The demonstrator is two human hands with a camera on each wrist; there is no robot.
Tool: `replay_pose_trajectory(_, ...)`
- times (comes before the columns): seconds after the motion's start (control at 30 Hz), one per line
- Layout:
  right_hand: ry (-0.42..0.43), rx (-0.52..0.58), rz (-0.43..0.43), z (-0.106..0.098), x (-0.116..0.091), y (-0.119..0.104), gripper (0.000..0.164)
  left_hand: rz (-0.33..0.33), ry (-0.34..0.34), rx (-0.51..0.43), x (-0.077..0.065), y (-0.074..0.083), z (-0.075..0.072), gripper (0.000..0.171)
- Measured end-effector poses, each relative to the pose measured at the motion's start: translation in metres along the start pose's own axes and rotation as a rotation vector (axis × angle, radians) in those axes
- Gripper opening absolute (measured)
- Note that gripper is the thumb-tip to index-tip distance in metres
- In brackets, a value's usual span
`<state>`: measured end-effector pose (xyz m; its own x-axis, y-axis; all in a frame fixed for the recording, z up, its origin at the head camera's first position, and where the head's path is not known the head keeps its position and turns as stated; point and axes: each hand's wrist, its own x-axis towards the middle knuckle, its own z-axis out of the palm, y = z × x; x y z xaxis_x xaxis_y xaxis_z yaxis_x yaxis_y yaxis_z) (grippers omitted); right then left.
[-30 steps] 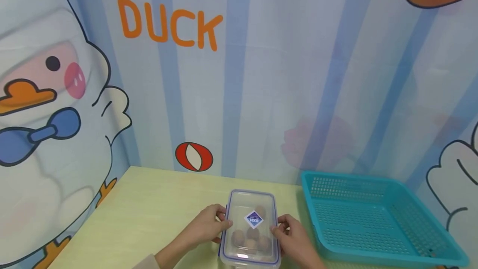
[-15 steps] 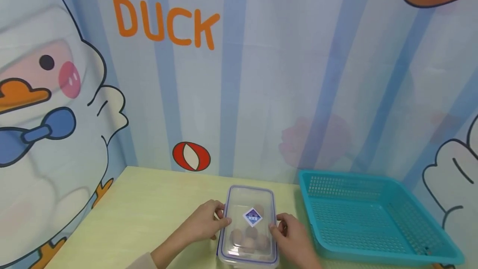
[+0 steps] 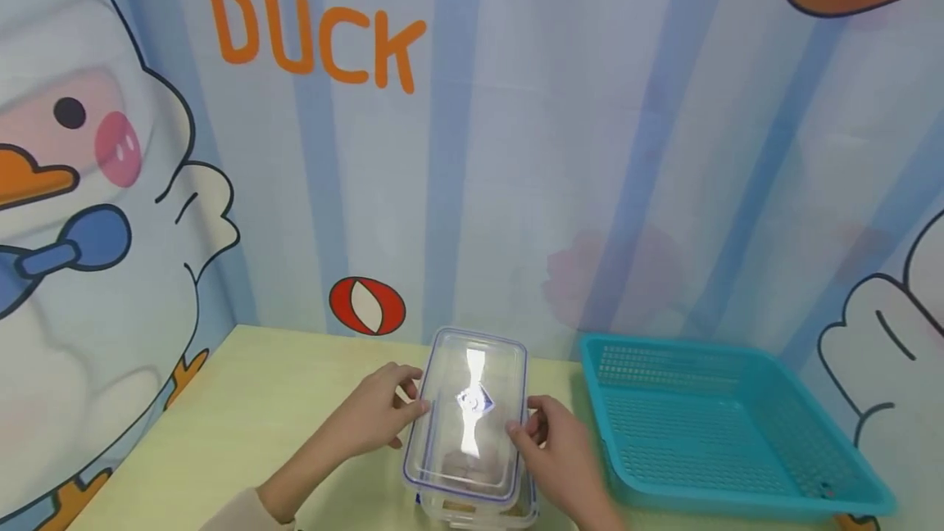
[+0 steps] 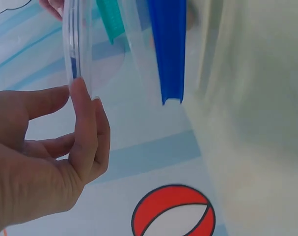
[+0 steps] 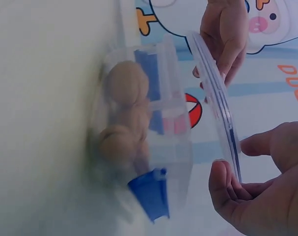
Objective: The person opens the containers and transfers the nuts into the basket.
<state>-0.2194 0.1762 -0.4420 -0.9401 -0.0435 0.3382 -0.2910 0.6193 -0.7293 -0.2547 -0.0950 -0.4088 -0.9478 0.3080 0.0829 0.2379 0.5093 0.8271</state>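
Note:
A clear lid with a blue seal line and a diamond sticker is raised off a clear plastic box. My left hand pinches the lid's left edge between thumb and fingers. At the opposite edge, my right hand pinches it too. In the right wrist view a gap separates the lid from the box. Several round brown objects, blurred, lie inside the box. A blue side latch hangs outward; another blue latch shows in the left wrist view.
A turquoise perforated plastic basket stands on the table to the right of the box. The pale yellow tabletop ends at a striped cloth backdrop printed with ducks, close behind the box.
The lid has come up off the box and moved slightly away from me, both hands rising with it. The box's rim now shows below it. The head view has shifted slightly right.

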Motion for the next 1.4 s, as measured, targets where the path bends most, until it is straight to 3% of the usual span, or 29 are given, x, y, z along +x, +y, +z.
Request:
replay_pose_trajectory(0.23,-0.087,0.033,-0.003,0.01,0.017,-0.03,0.053,-0.009,0.101,0.097,0.001,0.003,-0.029,0.05)
replay_pose_trajectory(0.43,-0.211,0.114,0.012,0.021,0.032,-0.046,0.067,0.03,0.238,0.304,-0.001,0.0,-0.049,0.044)
replay_pose_trajectory(0.53,-0.213,0.2,0.037,0.029,0.034,-0.052,0.071,0.065,0.321,0.376,-0.003,-0.001,-0.056,0.04)
replay_pose_trajectory(0.67,-0.198,0.321,0.086,0.035,0.035,-0.063,0.072,0.096,0.384,0.388,-0.007,0.002,-0.065,0.041)
replay_pose_trajectory(0.93,-0.183,0.705,0.199,0.04,0.041,-0.078,0.074,0.128,0.412,0.216,-0.015,-0.002,-0.082,0.044)
replay_pose_trajectory(1.13,-0.115,0.948,0.257,0.049,0.049,-0.08,0.063,0.042,0.348,-0.027,-0.017,-0.008,-0.092,0.058)
replay_pose_trajectory(1.27,-0.054,0.982,0.295,0.059,0.052,-0.08,0.047,-0.021,0.307,-0.173,-0.016,-0.015,-0.098,0.062)
replay_pose_trajectory(1.4,-0.009,0.89,0.309,0.072,0.049,-0.076,0.041,-0.055,0.294,-0.228,-0.015,-0.025,-0.101,0.057)
